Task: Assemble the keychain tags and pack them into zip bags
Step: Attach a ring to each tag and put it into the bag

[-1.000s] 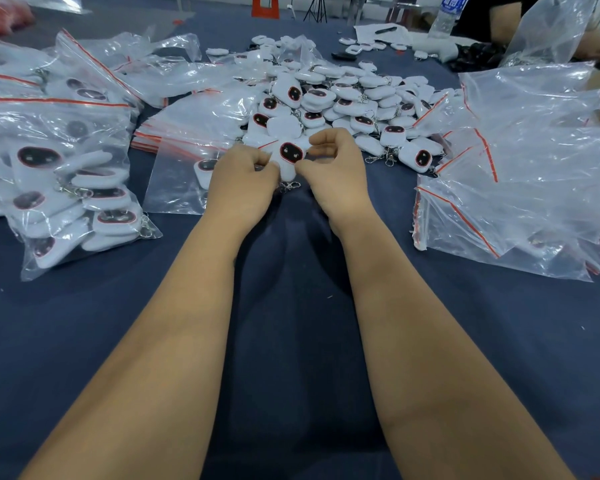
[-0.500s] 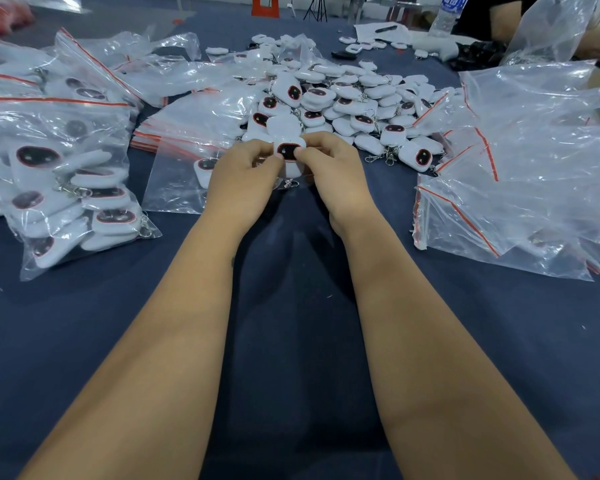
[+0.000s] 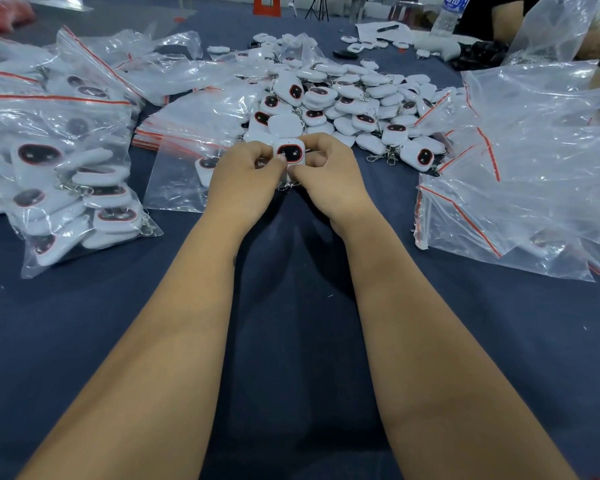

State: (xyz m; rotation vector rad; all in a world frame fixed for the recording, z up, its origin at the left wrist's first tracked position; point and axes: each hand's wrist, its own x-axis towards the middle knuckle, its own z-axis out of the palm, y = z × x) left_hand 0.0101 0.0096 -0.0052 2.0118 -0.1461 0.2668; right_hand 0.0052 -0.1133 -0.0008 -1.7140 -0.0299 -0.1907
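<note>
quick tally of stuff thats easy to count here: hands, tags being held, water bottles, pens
hands: 2 (left hand, right hand)
held tag: 1
water bottle: 1
pen: 1
total: 5

We see a dark blue tablecloth covering the table, and we take the clear plastic water bottle with a blue label at its far right end as our landmark. Just left of the bottle lies a white sheet of paper with a black pen resting on it, and just right of the bottle another person's arm in a dark sleeve reaches onto the cloth. Well to the left of the bottle, beyond the table's far edge, stands an orange frame, and farther left still, at the corner, a blurred red heap.
</note>
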